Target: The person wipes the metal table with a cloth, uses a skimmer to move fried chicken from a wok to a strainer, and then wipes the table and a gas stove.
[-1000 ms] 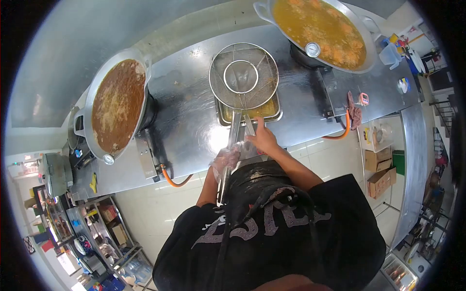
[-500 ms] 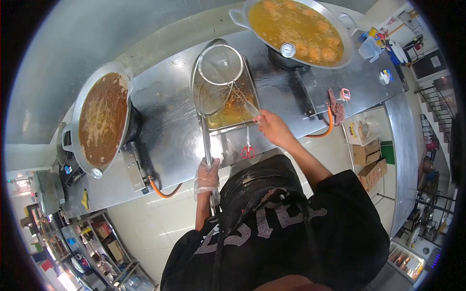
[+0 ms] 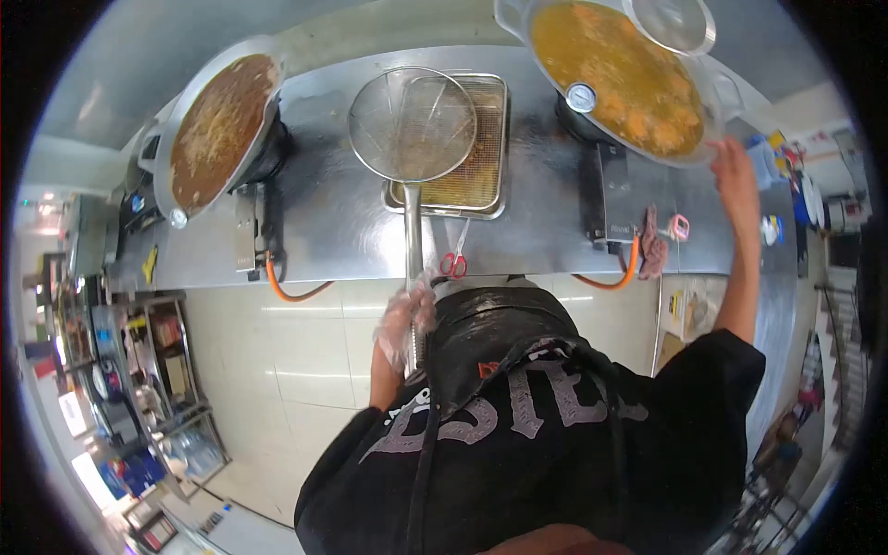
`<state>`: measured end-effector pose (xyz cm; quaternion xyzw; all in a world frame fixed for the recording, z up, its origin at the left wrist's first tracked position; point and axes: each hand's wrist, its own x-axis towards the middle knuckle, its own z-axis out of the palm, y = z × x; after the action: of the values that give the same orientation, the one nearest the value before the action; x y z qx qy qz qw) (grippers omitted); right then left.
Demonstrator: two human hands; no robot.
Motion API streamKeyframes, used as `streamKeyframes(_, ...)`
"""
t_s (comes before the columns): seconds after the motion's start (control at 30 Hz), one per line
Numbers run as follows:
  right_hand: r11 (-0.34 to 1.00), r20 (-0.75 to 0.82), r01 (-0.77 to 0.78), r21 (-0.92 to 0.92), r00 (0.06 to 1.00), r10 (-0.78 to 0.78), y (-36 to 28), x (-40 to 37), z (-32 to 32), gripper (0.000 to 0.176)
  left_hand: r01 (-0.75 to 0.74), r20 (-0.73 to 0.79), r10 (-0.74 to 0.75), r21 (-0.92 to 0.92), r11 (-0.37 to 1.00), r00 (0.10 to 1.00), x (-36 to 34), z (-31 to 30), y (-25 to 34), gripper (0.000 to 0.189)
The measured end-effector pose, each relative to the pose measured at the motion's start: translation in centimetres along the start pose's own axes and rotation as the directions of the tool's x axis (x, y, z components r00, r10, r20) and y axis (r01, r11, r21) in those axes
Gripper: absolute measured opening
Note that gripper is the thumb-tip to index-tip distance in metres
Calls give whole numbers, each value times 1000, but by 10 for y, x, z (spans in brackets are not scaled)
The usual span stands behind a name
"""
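Observation:
My left hand (image 3: 405,319), in a clear plastic glove, is closed round the handle of a large round skimmer (image 3: 413,125). The skimmer's mesh hangs over a rectangular wire rack in a tray (image 3: 495,199). My right hand (image 3: 733,171), bare and with curled fingers, is by the right rim of the oil pan (image 3: 610,79). A smaller mesh strainer (image 3: 673,20) is over that pan's far side, its handle hard to make out between rim and hand. Orange-brown pieces (image 3: 661,120) fry in the bubbling oil.
Another pan (image 3: 222,129) of darker oil stands at the left. Red-handled scissors (image 3: 453,265) lie at the counter's near edge. Right of the burner box (image 3: 618,199) are a crumpled cloth (image 3: 653,245) and a small red-and-white timer (image 3: 680,228). Orange hoses hang below the counter edge.
My right hand and the smaller strainer have moved from above the tray to the right-hand pan. The large skimmer has risen over the rack. The view has shifted.

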<state>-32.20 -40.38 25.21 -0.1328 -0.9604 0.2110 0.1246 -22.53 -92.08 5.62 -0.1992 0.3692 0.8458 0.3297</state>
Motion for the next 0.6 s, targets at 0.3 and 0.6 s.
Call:
streamKeyframes(0.3,900,-231,-83,-428,973,-20,133,32,-38,25,-118,-278,241,397,910,930,-48,58,-37,40)
streamKeyframes(0.6,689,-27,86,-720,988,-151,150,71,-68,19,-252,-244,505,643,723,828,-67,192,49,44)
